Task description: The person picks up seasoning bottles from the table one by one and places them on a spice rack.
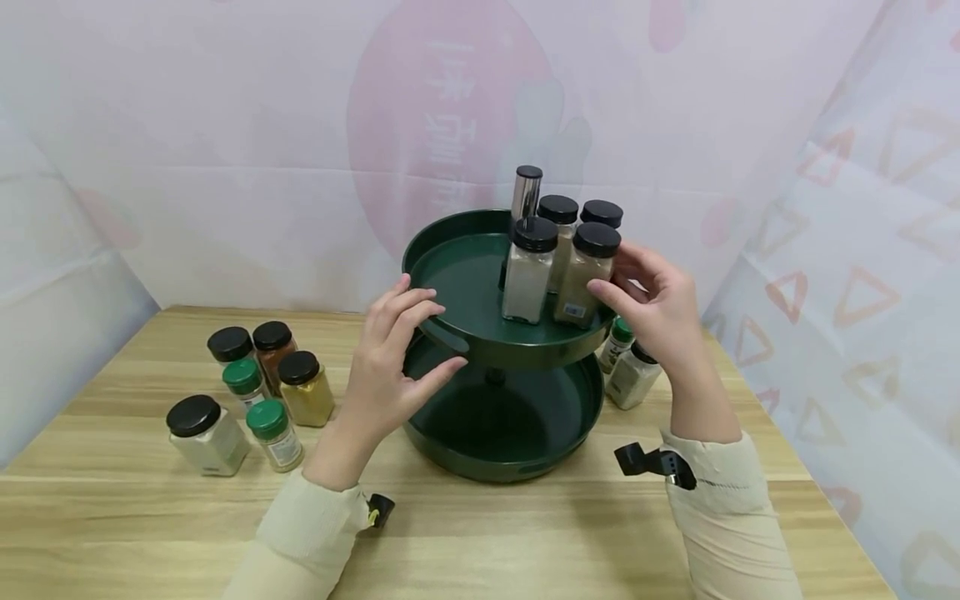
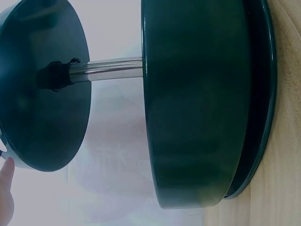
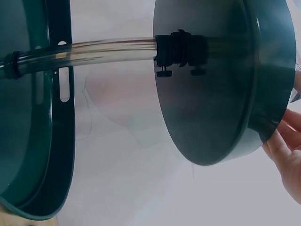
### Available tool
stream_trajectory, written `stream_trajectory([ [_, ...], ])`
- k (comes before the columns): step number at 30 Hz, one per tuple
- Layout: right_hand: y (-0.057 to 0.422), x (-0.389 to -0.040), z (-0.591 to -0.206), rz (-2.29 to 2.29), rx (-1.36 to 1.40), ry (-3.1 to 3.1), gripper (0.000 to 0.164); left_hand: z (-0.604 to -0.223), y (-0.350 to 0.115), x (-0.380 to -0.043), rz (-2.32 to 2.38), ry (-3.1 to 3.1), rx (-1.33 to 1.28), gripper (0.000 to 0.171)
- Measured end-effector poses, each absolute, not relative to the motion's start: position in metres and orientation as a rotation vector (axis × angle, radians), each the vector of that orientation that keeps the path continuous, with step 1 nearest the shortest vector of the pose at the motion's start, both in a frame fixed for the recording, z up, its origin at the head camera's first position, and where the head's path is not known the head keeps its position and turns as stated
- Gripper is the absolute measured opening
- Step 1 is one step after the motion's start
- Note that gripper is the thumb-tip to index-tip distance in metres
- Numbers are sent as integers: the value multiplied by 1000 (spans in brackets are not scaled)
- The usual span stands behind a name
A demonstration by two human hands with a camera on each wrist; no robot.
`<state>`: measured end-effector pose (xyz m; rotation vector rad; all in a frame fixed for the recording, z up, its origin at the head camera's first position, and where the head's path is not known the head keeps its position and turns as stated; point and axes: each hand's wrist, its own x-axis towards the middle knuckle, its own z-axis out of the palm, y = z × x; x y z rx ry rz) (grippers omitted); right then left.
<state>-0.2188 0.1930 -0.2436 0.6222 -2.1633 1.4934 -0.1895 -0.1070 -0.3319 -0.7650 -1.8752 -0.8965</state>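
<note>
On the upper tier (image 1: 465, 292) of a dark green two-tier round rack, a square spice jar (image 1: 583, 279) with a black lid stands at the right. My right hand (image 1: 660, 300) holds this jar from its right side, thumb on the front, other fingers partly hidden behind. Next to it stand a jar of pale powder (image 1: 527, 283), two more black-lidded jars and a tall bottle with a silvery top (image 1: 527, 193). My left hand (image 1: 393, 354) is at the tier's left rim, fingers spread, thumb lower beside the handle slot. The right wrist view shows right fingers (image 3: 282, 146) against the rim.
Left of the rack, several jars with black and green lids (image 1: 268, 419) stand on the wooden table (image 1: 480, 542). A green-lidded jar (image 1: 617, 342) and a black-lidded jar (image 1: 634, 379) are at the right. The lower tier (image 1: 498, 471) sits beneath, joined by a metal post (image 2: 108, 69).
</note>
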Motion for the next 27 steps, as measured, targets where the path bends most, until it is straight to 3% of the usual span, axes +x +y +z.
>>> stream_trajectory([
  [20, 226, -211, -264, 1594, 611, -1907, 38, -331, -106, -189, -882, -1875, -769, 60],
  [27, 240, -213, -278, 1528, 465, -1965, 38, -332, -107, -189, -884, -1873, -769, 60],
])
